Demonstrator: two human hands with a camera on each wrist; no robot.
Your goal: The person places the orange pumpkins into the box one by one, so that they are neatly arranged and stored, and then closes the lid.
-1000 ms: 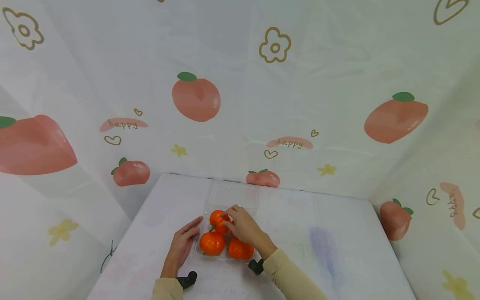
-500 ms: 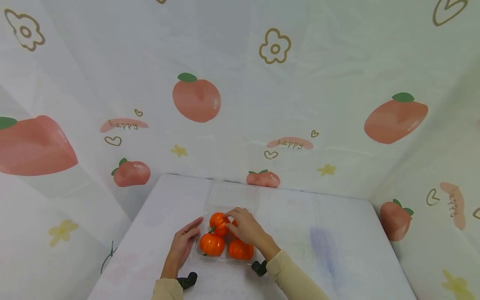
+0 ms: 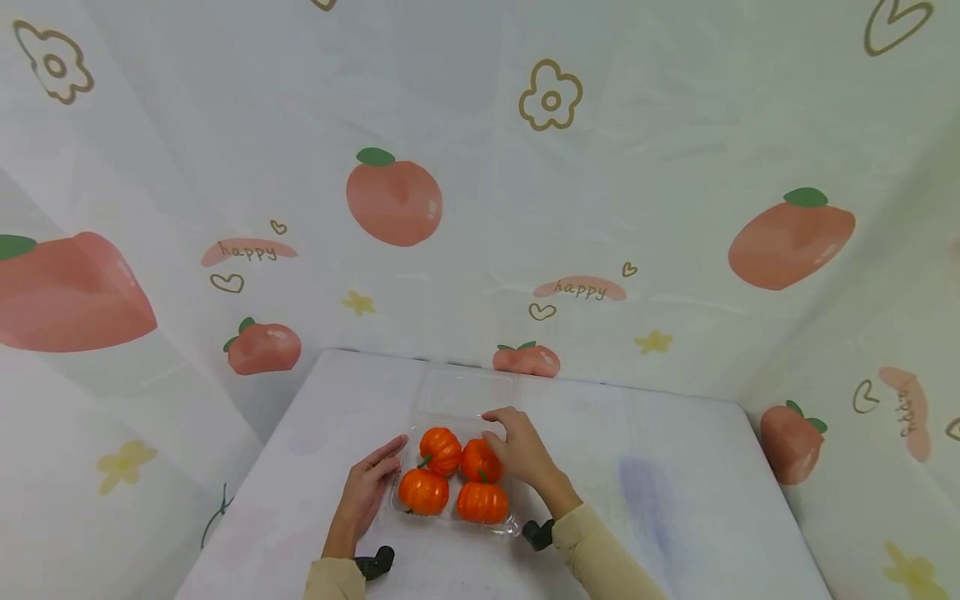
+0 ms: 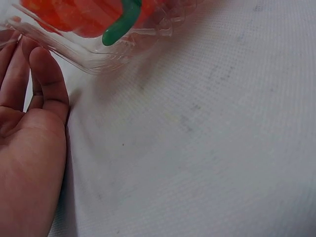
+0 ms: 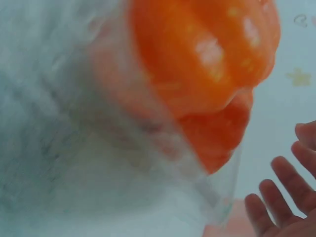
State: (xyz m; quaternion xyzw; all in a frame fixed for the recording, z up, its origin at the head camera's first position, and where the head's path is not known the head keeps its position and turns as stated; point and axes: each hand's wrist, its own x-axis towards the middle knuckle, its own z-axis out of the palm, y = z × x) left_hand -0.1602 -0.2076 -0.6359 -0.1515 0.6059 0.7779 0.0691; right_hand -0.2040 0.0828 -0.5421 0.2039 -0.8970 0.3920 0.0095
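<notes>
Several small orange toy pumpkins with green stems sit in a clear plastic box (image 3: 452, 516), among them a back-left pumpkin (image 3: 441, 451), a back-right pumpkin (image 3: 480, 461), a front-left pumpkin (image 3: 423, 492) and a front-right pumpkin (image 3: 482, 502). My left hand (image 3: 363, 492) rests along the box's left side with its fingers extended; in the left wrist view, fingertips touch the clear rim. Over the box's right edge is my right hand (image 3: 528, 450), fingers spread and holding nothing. Its thumb partly overlaps the back-right pumpkin in the head view. The right wrist view shows its fingers (image 5: 282, 197) apart from the pumpkins.
The box's clear lid (image 3: 467, 392) lies folded back behind it on the white tabletop (image 3: 637, 517). A fabric backdrop (image 3: 480, 167) printed with fruit and flowers encloses the back and sides. Black wrist-mounted devices sit below both hands.
My right hand has let go of the back-left pumpkin and moved right, uncovering the back-right pumpkin. The pumpkin has settled slightly lower in the view. My left hand has stayed put.
</notes>
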